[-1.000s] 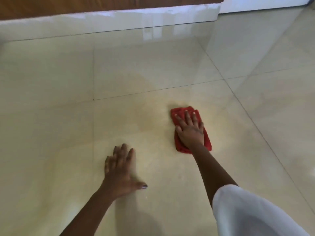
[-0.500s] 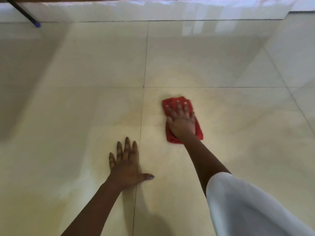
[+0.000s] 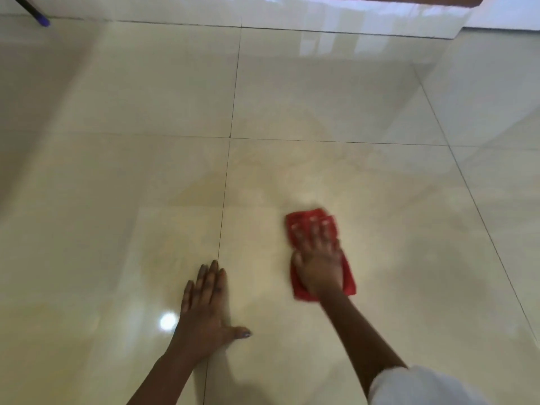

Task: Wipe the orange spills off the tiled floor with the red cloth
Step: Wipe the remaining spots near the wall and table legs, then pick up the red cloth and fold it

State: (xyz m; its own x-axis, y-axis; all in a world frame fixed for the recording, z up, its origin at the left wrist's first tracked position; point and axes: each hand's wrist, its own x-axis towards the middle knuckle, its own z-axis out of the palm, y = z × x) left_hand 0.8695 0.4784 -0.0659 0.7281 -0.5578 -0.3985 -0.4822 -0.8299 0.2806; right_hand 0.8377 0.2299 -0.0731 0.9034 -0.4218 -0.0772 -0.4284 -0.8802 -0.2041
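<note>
The red cloth [image 3: 306,219] lies flat on the glossy cream tiled floor [image 3: 321,97], right of centre. My right hand [image 3: 320,263] presses down on it with fingers spread; hand and cloth are blurred by motion. A faint orange-yellow smear [image 3: 263,188] tints the tile just beyond and left of the cloth. My left hand [image 3: 207,305] rests flat on the floor to the left, fingers together and thumb out, across a grout line, holding nothing.
A white skirting [image 3: 336,16] and wall base run along the top edge, stepping in at the top right. A dark rod with a purple tip [image 3: 38,19] touches the floor at the top left. My white sleeve [image 3: 423,387] fills the bottom right corner.
The view has tilted and shifted, so hands and cloth sit lower in the frame. My right hand has slid the cloth slightly toward me and is now blurred. The left hand stays planted.
</note>
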